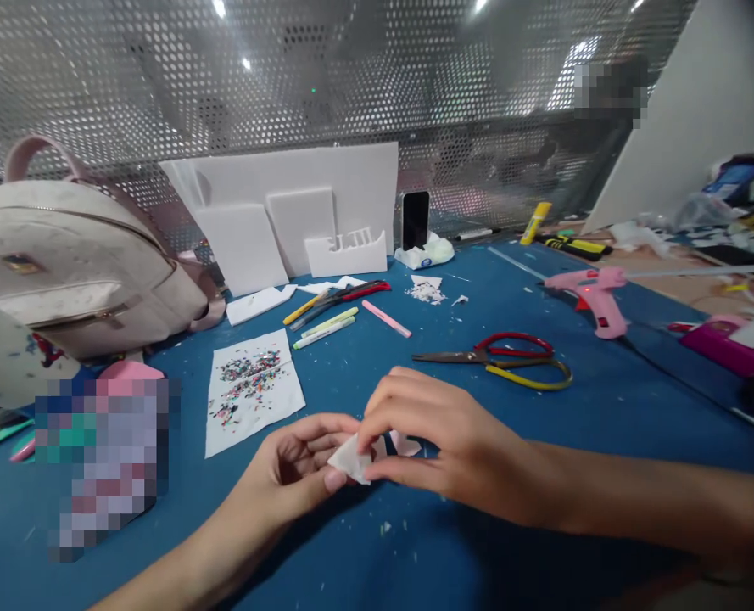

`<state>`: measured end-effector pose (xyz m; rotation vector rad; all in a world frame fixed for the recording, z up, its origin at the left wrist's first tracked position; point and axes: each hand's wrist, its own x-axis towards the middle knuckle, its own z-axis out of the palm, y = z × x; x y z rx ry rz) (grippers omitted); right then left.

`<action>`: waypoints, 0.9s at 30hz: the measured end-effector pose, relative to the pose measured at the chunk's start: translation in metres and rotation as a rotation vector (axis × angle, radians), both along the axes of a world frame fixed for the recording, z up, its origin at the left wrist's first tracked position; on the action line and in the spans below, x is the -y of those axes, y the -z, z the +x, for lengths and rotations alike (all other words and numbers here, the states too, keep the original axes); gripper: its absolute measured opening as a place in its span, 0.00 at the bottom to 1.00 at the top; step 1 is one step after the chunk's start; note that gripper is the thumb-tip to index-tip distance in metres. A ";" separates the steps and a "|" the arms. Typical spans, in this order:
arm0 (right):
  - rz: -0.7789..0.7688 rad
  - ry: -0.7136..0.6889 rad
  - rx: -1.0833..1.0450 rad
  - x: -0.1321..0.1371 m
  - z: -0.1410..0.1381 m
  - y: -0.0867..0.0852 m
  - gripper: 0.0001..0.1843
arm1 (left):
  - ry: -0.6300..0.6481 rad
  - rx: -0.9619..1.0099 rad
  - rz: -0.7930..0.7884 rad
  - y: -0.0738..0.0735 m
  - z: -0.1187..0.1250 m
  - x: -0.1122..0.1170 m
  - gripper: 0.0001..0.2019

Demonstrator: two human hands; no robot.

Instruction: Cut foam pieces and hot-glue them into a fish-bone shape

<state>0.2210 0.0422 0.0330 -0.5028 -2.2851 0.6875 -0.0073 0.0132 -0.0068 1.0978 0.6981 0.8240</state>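
Observation:
A small white piece, thin like paper or foam with a pointed corner (351, 461), is held between both hands above the blue table. My left hand (306, 462) pinches its lower left edge between thumb and curled fingers. From the right, my right hand (424, 428) grips the same piece with thumb and fingertips, hiding part of it. Just behind the right fingers a small pale pink scrap (404, 443) shows partly. Scissors (491, 356) with one red and one yellow handle lie open on the table beyond my right hand.
A white sheet (259, 416) bears colourful bits. Pens (326, 328), a cutter (338, 301) and white crumbs (426, 290) lie farther back. At right sits a pink glue gun (589, 297) with its cord; a backpack (77, 263) stands left. White boards (300, 225) and a phone (416, 219) stand behind.

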 end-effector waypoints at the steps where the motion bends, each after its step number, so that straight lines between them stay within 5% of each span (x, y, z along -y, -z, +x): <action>1: -0.011 -0.003 0.004 0.001 -0.002 0.001 0.06 | -0.005 0.000 0.011 0.001 0.000 0.001 0.19; 13: 0.015 0.012 0.003 0.000 -0.007 0.023 0.02 | -0.055 -0.012 0.088 0.013 -0.006 0.002 0.20; 27: 0.012 0.000 -0.098 0.000 -0.003 0.017 0.03 | -0.040 -0.013 0.091 0.012 -0.001 0.005 0.19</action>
